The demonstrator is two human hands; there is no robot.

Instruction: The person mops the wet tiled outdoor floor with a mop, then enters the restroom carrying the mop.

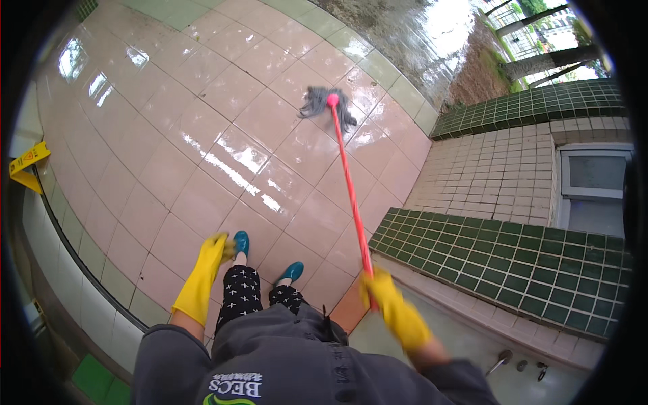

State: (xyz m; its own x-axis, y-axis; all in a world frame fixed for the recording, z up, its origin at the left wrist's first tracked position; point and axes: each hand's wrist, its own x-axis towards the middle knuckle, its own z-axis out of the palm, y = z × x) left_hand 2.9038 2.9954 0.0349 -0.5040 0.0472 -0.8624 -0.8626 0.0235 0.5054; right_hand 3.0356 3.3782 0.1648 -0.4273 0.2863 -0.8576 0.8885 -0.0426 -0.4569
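Nearest, the dark grey jacket (pixel 290 354) of the person fills the lower edge. At lower right, a metal tap (pixel 498 361) lies beside the right forearm. The right hand (pixel 393 307), in a yellow rubber glove, is closed around the red handle of the mop (pixel 347 175), near its lower end. The left hand (pixel 214 260), likewise gloved, is loosely open with bent fingers, holds nothing visible, and appears beside the left shoe. Patterned trousers (pixel 237 297) end above the teal shoes (pixel 290 271), set apart on the pink-tiled floor (pixel 196 202), which carries bright reflections. To the right runs a green-tiled ledge (pixel 499 270); to the far left stands a folded yellow sign (pixel 28 162). Farther forward, the mop's grey strands spread on the floor around a pink socket. Beyond are a window (pixel 594 179) at right, wet ground (pixel 412 47) and tree trunks (pixel 550 63).
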